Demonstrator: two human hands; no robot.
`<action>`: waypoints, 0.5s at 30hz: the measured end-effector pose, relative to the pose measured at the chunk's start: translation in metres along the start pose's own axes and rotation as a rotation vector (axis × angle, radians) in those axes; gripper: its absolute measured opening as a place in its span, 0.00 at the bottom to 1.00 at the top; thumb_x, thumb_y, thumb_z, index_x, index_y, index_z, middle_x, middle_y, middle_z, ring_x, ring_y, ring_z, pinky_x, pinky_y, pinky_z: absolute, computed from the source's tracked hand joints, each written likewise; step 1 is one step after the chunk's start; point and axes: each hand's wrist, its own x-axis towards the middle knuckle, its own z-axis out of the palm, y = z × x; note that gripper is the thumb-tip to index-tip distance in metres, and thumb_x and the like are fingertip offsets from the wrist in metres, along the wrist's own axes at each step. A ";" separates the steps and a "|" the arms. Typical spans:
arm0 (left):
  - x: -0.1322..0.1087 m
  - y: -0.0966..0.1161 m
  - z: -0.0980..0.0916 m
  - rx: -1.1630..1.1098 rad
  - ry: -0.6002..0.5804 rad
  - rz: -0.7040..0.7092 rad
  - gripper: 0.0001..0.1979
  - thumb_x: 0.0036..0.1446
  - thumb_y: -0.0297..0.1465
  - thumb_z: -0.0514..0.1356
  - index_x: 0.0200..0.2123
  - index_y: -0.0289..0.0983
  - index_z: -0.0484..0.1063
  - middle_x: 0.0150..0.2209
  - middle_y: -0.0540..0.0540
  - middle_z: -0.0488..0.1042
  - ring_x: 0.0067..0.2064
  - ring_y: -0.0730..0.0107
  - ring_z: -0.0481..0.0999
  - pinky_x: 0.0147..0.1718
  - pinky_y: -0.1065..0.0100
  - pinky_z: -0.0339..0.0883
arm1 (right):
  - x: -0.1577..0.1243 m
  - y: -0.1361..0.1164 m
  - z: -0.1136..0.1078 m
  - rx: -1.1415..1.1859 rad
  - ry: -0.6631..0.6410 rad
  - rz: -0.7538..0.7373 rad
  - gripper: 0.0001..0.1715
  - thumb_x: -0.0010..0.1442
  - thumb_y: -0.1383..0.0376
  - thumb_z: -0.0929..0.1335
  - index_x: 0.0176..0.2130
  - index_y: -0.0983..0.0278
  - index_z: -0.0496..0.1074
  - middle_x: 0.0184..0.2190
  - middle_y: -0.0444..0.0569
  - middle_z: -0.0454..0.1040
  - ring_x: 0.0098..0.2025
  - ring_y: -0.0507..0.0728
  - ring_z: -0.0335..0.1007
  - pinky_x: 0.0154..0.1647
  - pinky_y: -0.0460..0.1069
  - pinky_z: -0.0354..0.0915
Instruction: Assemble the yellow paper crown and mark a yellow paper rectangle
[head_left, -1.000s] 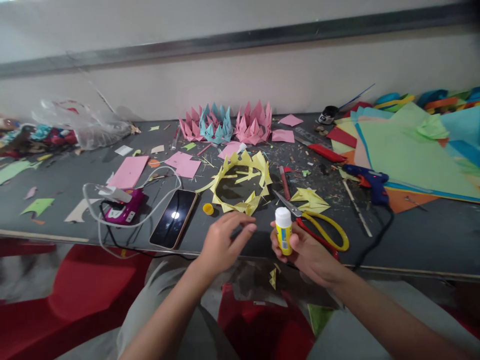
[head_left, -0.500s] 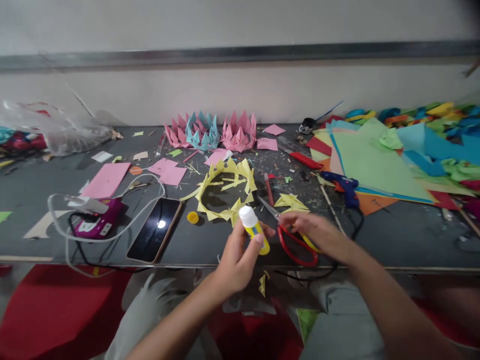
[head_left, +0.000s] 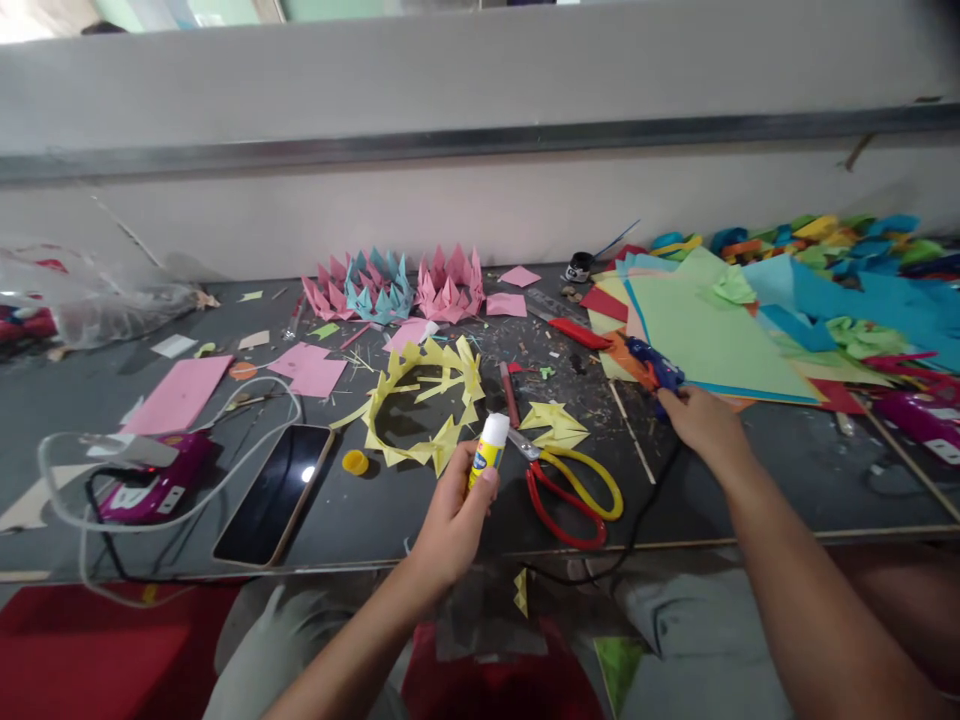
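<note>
Gripping cylindrical glue stick, plastic glue gun

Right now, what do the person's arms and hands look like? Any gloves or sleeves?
Both are bare. The left hand and the right hand wear no gloves, and no ring shows on either. The left forearm and the right forearm have no sleeve, watch or bracelet as far up as the picture reaches.
</note>
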 end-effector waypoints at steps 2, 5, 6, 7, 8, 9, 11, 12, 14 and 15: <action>0.002 0.000 -0.001 0.008 0.020 -0.027 0.13 0.59 0.42 0.51 0.40 0.38 0.61 0.26 0.54 0.59 0.26 0.75 0.59 0.26 0.72 0.56 | -0.002 0.003 -0.003 0.109 0.008 0.033 0.12 0.53 0.59 0.61 0.22 0.62 0.63 0.22 0.54 0.70 0.30 0.61 0.67 0.31 0.51 0.56; 0.004 -0.001 -0.003 0.024 0.046 -0.033 0.14 0.58 0.42 0.51 0.42 0.39 0.61 0.28 0.52 0.60 0.28 0.73 0.59 0.26 0.72 0.57 | -0.007 0.009 -0.006 0.325 0.004 0.061 0.11 0.52 0.57 0.61 0.25 0.61 0.62 0.21 0.48 0.67 0.29 0.59 0.65 0.31 0.51 0.58; 0.005 -0.001 -0.004 0.038 0.052 -0.026 0.14 0.58 0.42 0.51 0.43 0.39 0.61 0.29 0.52 0.61 0.28 0.73 0.59 0.27 0.72 0.58 | -0.009 0.010 -0.006 0.409 -0.003 0.058 0.10 0.52 0.57 0.60 0.27 0.61 0.62 0.22 0.47 0.67 0.27 0.58 0.64 0.30 0.51 0.59; 0.006 -0.001 -0.004 0.064 0.055 -0.016 0.15 0.58 0.42 0.52 0.44 0.39 0.62 0.29 0.52 0.61 0.28 0.73 0.59 0.27 0.72 0.58 | -0.013 0.009 -0.006 0.496 -0.010 0.051 0.10 0.52 0.57 0.59 0.30 0.61 0.61 0.23 0.46 0.66 0.26 0.56 0.64 0.29 0.50 0.60; 0.007 -0.001 -0.005 0.099 0.055 -0.004 0.15 0.58 0.42 0.52 0.44 0.39 0.62 0.29 0.51 0.61 0.28 0.73 0.59 0.26 0.72 0.57 | -0.017 0.007 -0.006 0.581 -0.020 0.039 0.10 0.53 0.57 0.59 0.32 0.61 0.60 0.24 0.46 0.66 0.25 0.55 0.63 0.28 0.50 0.61; 0.007 -0.001 -0.005 0.139 0.053 0.012 0.16 0.58 0.41 0.52 0.45 0.38 0.63 0.29 0.51 0.62 0.28 0.73 0.59 0.26 0.72 0.57 | -0.022 0.004 -0.007 0.661 -0.031 0.025 0.10 0.53 0.57 0.59 0.33 0.60 0.59 0.26 0.45 0.66 0.25 0.53 0.62 0.28 0.49 0.61; 0.008 -0.001 -0.006 0.234 0.060 0.049 0.16 0.58 0.41 0.54 0.46 0.38 0.64 0.29 0.51 0.63 0.28 0.73 0.61 0.27 0.72 0.57 | -0.033 -0.007 -0.010 0.796 -0.059 -0.002 0.12 0.54 0.55 0.60 0.35 0.60 0.58 0.29 0.45 0.66 0.25 0.51 0.61 0.26 0.48 0.61; 0.008 -0.001 -0.007 0.285 0.070 0.071 0.17 0.58 0.40 0.54 0.47 0.38 0.65 0.29 0.51 0.65 0.28 0.73 0.62 0.27 0.72 0.57 | -0.040 -0.014 -0.012 0.847 -0.076 -0.013 0.12 0.53 0.55 0.61 0.35 0.59 0.58 0.29 0.44 0.65 0.25 0.51 0.60 0.25 0.47 0.60; 0.008 0.000 -0.007 0.401 0.106 0.109 0.17 0.57 0.40 0.56 0.46 0.38 0.66 0.28 0.50 0.67 0.27 0.74 0.63 0.26 0.73 0.57 | -0.056 -0.028 -0.016 0.962 -0.160 -0.004 0.15 0.51 0.53 0.63 0.34 0.59 0.58 0.28 0.43 0.64 0.24 0.50 0.59 0.23 0.47 0.59; 0.008 0.001 -0.008 0.459 0.122 0.120 0.17 0.56 0.40 0.56 0.46 0.38 0.67 0.28 0.51 0.68 0.27 0.74 0.63 0.25 0.73 0.57 | -0.064 -0.035 -0.018 1.038 -0.238 0.021 0.15 0.49 0.53 0.64 0.33 0.59 0.59 0.27 0.43 0.63 0.23 0.50 0.59 0.21 0.46 0.59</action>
